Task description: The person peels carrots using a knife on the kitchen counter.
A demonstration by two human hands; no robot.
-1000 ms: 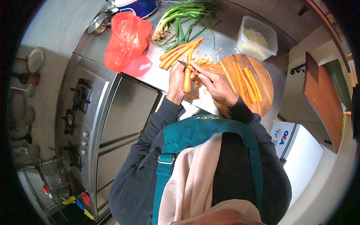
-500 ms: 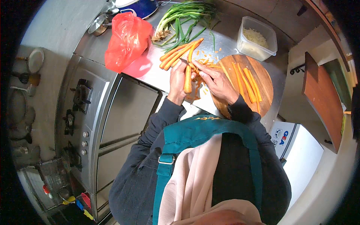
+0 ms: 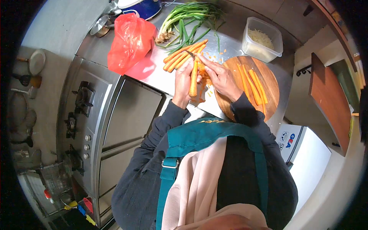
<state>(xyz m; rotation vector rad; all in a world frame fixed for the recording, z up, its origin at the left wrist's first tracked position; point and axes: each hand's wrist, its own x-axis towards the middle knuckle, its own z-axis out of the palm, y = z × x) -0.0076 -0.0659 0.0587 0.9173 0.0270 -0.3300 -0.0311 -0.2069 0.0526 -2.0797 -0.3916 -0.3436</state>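
A carrot point(image 3: 193, 82) points down out of my left hand point(image 3: 183, 80), whose fingers are wrapped round it. A dark blade point(image 3: 190, 54) shows at the carrot's upper end, between the hands. My right hand point(image 3: 222, 78) is closed beside it; what its fingers grip is too small to make out. Orange peelings point(image 3: 206, 78) lie under and between the hands. Just beyond the left hand is a pile of carrots point(image 3: 178, 59). Several peeled carrots point(image 3: 253, 86) rest on the round wooden board point(image 3: 271, 76) to the right.
Green onions point(image 3: 188, 23) lie at the back, with a red plastic bag point(image 3: 130, 44) left of them. A clear container point(image 3: 264, 53) of shredded food stands behind the board. At the left are a small metal pot point(image 3: 100, 27), a blue pot point(image 3: 143, 8) and the stove point(image 3: 86, 126).
The blade and my right fingers have shifted near the held carrot's upper end. My left hand and the carrot have moved slightly right. A long strip near the board's left edge is no longer visible.
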